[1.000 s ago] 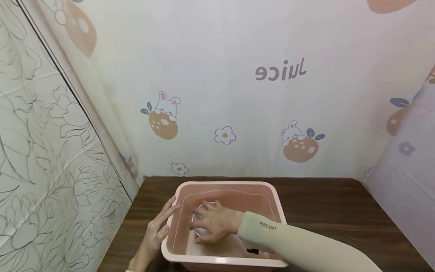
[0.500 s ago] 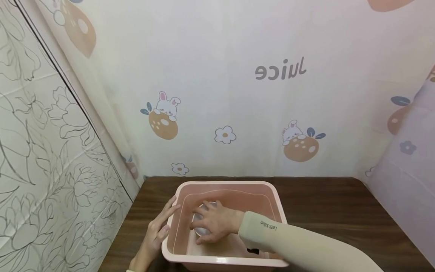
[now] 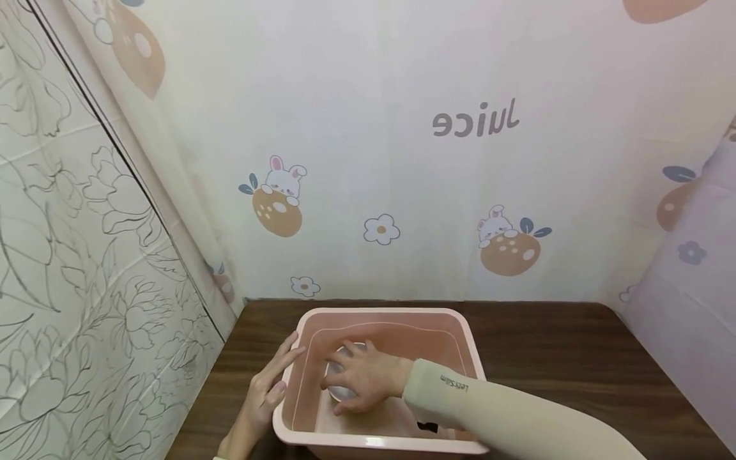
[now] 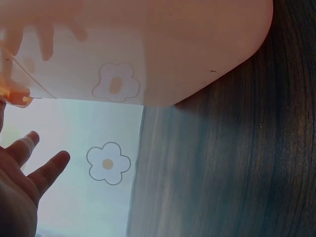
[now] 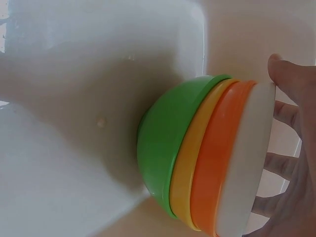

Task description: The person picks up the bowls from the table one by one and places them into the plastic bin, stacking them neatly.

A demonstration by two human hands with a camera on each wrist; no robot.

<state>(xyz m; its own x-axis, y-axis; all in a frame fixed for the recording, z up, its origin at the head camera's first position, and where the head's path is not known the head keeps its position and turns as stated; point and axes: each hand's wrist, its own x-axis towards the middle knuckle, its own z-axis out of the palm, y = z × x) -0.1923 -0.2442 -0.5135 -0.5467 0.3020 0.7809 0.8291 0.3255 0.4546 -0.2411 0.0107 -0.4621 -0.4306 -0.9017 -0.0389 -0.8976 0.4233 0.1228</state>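
Note:
A stack of several plastic bowls [image 5: 163,143], coloured green, yellow, orange and white, sits inside the pink basin [image 3: 379,439], toward its left side. My right hand [image 3: 368,380] spreads over the top white bowl [image 5: 247,163]. Its fingers reach across the mouth of that bowl to the rim, and the thumb [image 5: 286,74] sits just past the edge. At the basin's left side my left hand [image 3: 261,393] rests with straight fingers on the rim. From the left wrist, its fingers [image 4: 49,170] show extended beside the basin wall [image 4: 197,39].
The basin stands on a dark wood-grain table [image 3: 552,358]. A printed curtain [image 3: 391,147] hangs along the back, and a flower-line panel [image 3: 103,255] closes the left. A small black thing [image 3: 427,426] shows inside the basin beside the right sleeve [image 3: 506,409].

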